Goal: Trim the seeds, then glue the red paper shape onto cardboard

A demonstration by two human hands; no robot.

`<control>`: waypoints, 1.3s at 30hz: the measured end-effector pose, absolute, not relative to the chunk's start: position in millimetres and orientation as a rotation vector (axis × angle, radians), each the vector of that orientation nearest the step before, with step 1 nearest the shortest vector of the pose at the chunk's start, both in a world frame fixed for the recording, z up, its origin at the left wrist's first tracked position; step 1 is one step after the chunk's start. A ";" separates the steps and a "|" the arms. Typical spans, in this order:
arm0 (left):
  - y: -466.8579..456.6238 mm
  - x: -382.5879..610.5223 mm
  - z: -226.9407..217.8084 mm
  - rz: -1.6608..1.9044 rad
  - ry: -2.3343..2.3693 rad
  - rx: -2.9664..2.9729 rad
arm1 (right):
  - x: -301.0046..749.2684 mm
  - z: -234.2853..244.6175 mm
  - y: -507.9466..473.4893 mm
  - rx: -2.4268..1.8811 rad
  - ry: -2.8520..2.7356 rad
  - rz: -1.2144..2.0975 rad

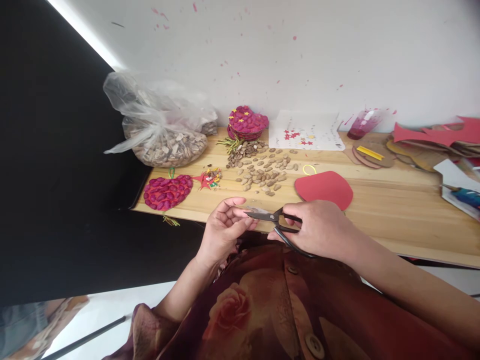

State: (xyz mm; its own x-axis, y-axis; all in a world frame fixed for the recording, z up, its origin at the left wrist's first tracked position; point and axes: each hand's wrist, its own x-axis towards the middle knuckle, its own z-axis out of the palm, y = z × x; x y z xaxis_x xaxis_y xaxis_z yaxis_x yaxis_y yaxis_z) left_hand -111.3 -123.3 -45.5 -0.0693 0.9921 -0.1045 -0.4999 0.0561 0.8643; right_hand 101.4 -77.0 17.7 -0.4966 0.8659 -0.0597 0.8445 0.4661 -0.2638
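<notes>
My right hand (318, 227) grips black scissors (275, 220) by the handles, blades pointing left. My left hand (225, 225) pinches a small pale seed (255, 211) at the blade tips, just in front of the wooden table's (393, 210) near edge. Both hands hover over my lap, above a dark floral garment. A scatter of loose seeds (262, 172) lies on the table just beyond the hands.
A clear plastic bag of seeds (165, 135) stands at the left. A magenta seed-covered heart (167, 192), a red cut-out shape (324, 189), a magenta basket shape (247, 122), a white sheet with stars (305, 132), and cardboard pieces (423, 142) lie around.
</notes>
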 end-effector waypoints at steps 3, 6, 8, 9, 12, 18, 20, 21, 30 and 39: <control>-123.2 -112.8 -47.1 1.435 0.918 0.709 | 101.7 17.8 -78.4 -1.536 -2.617 0.385; -123.6 -113.8 -48.8 1.429 0.932 0.716 | 101.7 18.0 -79.6 -1.547 -2.614 0.399; -124.0 -113.5 -49.3 1.423 0.931 0.718 | 101.3 17.8 -79.7 -1.556 -2.612 0.393; -124.2 -113.2 -49.2 1.425 0.931 0.717 | 101.0 17.7 -79.5 -1.560 -2.614 0.389; -124.4 -112.3 -47.7 1.430 0.930 0.704 | 100.5 17.6 -78.0 -1.579 -2.623 0.391; -123.8 -112.0 -43.8 1.408 0.915 0.621 | 101.2 18.1 -74.9 -1.578 -2.651 0.371; -124.1 -112.3 -44.3 1.400 0.917 0.616 | 101.8 18.2 -74.1 -1.583 -2.660 0.371; -124.3 -112.5 -44.8 1.398 0.921 0.617 | 102.1 18.2 -73.8 -1.587 -2.665 0.371; -123.9 -115.1 -43.7 1.355 0.961 0.578 | 103.2 16.3 -70.1 -1.543 -2.725 0.299; -123.4 -119.9 -45.4 1.319 0.947 0.579 | 100.7 13.7 -66.4 -1.566 -2.765 0.371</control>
